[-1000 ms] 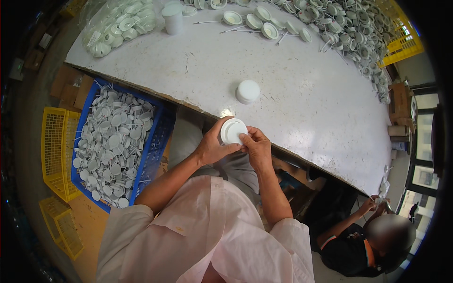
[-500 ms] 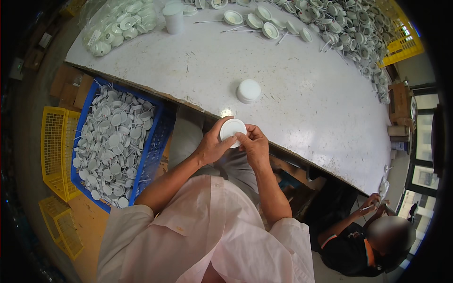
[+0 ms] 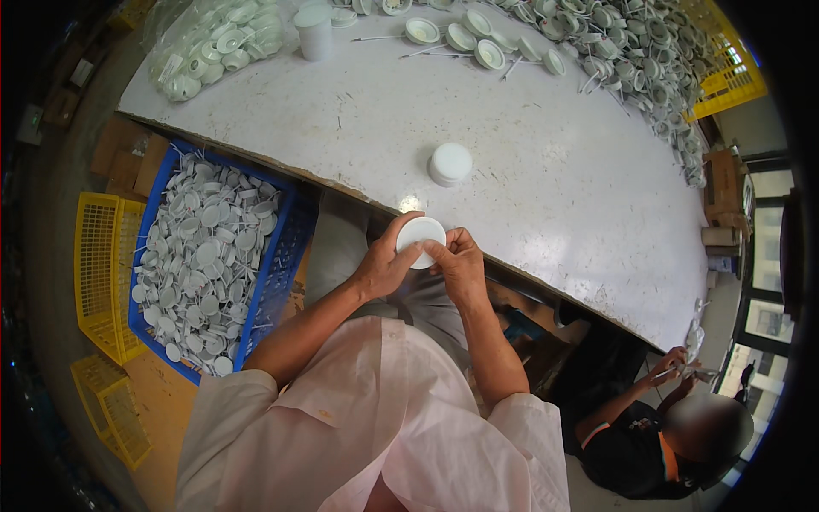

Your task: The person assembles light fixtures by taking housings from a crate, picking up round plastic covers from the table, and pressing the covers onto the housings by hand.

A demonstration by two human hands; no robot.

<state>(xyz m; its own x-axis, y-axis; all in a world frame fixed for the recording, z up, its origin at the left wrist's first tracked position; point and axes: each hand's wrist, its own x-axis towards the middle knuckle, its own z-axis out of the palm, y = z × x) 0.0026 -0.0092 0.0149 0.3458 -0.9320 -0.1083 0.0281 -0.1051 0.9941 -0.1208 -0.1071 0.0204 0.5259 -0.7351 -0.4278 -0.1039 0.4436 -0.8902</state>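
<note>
Hundreds of small white discs (image 3: 200,256) fill a blue crate (image 3: 271,290) alongside the near edge of the white tabletop (image 3: 554,196). Just off that edge, the left hand (image 3: 386,263), partly curled, grips a larger round white piece (image 3: 418,230) by its rim. A short white stack (image 3: 450,166) stands near the edge. The right hand (image 3: 463,266), half closed, pinches the piece's right side. Rightward, broad tabletop stretches toward a co-worker (image 3: 636,452).
</note>
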